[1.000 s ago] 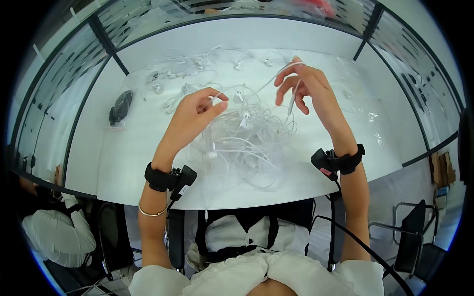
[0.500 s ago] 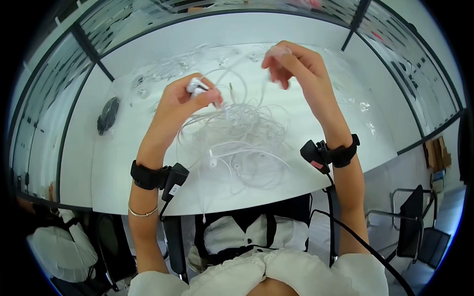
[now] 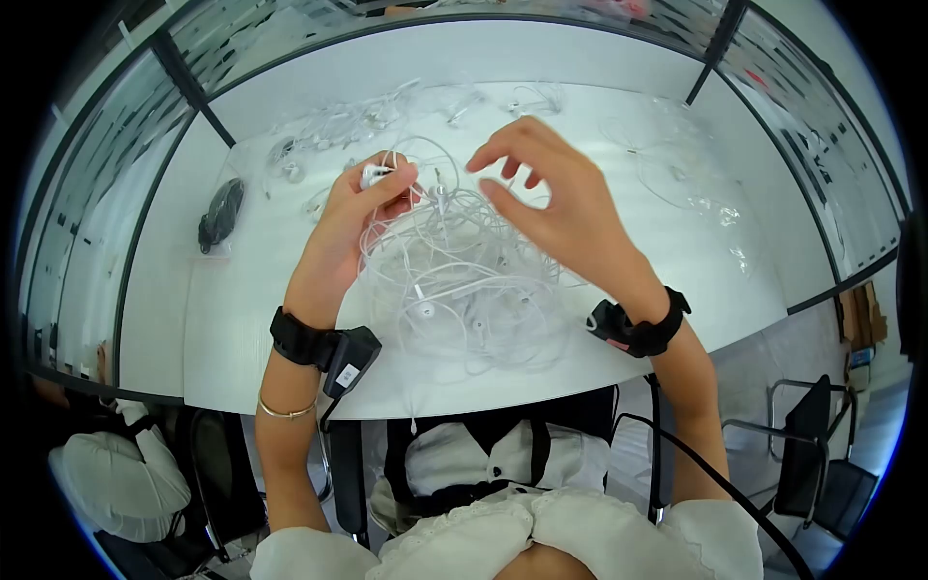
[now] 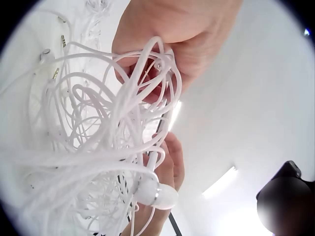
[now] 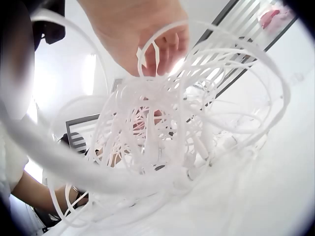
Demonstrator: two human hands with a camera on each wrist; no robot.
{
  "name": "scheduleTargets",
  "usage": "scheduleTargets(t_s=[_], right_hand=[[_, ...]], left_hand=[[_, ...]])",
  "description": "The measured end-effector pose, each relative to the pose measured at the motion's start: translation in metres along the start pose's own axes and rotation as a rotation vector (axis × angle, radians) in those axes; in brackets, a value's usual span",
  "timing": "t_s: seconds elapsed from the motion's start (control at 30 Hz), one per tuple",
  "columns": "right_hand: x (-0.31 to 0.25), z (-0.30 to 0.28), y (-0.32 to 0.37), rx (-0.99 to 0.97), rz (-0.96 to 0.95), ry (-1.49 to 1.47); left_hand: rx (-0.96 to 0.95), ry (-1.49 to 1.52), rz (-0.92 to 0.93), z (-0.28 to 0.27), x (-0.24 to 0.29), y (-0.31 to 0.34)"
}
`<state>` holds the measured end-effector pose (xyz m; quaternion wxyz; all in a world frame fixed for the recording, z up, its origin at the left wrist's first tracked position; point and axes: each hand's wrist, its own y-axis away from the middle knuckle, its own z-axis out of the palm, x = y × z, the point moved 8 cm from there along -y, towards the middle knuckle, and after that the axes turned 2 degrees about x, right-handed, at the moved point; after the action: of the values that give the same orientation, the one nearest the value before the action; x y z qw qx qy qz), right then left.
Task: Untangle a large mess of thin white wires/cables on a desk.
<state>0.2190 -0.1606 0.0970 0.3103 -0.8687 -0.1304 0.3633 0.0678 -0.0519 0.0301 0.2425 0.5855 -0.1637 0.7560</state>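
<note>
A tangled heap of white earphone cables [image 3: 454,251] lies mid-table, with earbuds and plugs among the loops. My left hand [image 3: 353,208] is at the heap's upper left, fingers curled round white earbuds [image 3: 372,175] and cable. In the left wrist view, loops of cable hang below the left hand [image 4: 172,34], and one large earbud [image 4: 156,193] shows near the camera. My right hand [image 3: 561,198] is over the heap's right side, thumb and fingers apart with nothing between them. The right wrist view shows cable loops [image 5: 147,118] in front of the right hand [image 5: 142,34].
A black bundle in a clear bag [image 3: 222,215] lies at the left. More bagged white earphones [image 3: 358,121] are along the back, and clear plastic bags [image 3: 710,217] lie at the right. Low panels [image 3: 464,58] border the table. Another person [image 3: 121,474] sits at the lower left.
My right hand has let go of the cable it held up and has come down and left, towards the heap. My left hand has taken hold of white earbuds.
</note>
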Motion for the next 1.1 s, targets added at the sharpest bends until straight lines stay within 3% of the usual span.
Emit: scheduleTargets(t_s=[0.13, 0.23, 0.4, 0.47, 0.57, 0.6, 0.7, 0.8, 0.9, 1.03, 1.1], right_hand=[[-0.003, 0.030, 0.002, -0.149, 0.083, -0.148], [-0.003, 0.039, 0.004, -0.124, 0.059, -0.106], [0.014, 0.038, 0.008, -0.207, 0.220, -0.038], [0.025, 0.035, 0.012, -0.239, 0.266, -0.015], [0.018, 0.030, 0.008, -0.157, 0.135, -0.116], [0.015, 0.031, 0.007, -0.151, 0.069, -0.274], [0.011, 0.037, 0.010, -0.277, 0.224, -0.673], [0.016, 0.038, 0.017, -0.396, 0.407, -0.857], [0.026, 0.026, 0.012, -0.262, 0.389, -0.820], [0.050, -0.003, 0.007, 0.122, 0.424, -0.946], [0.067, -0.013, 0.011, 0.222, 0.482, -0.891]], left_hand=[[-0.094, -0.067, 0.020, 0.005, 0.000, 0.001], [-0.138, -0.084, 0.010, 0.011, -0.005, 0.003], [-0.304, -0.114, 0.037, 0.028, -0.003, 0.013], [-0.281, -0.136, 0.039, 0.027, -0.003, 0.013], [-0.192, -0.184, 0.050, 0.022, -0.005, 0.010], [-0.206, -0.184, 0.020, 0.018, -0.006, 0.010], [-0.143, -0.197, -0.018, 0.013, -0.007, 0.010], [-0.125, -0.198, -0.040, 0.004, -0.012, 0.005], [-0.138, -0.257, -0.011, 0.013, -0.007, 0.010], [-0.269, -0.461, 0.005, 0.021, -0.010, 0.013], [-0.287, -0.458, -0.001, 0.024, -0.005, 0.016]])
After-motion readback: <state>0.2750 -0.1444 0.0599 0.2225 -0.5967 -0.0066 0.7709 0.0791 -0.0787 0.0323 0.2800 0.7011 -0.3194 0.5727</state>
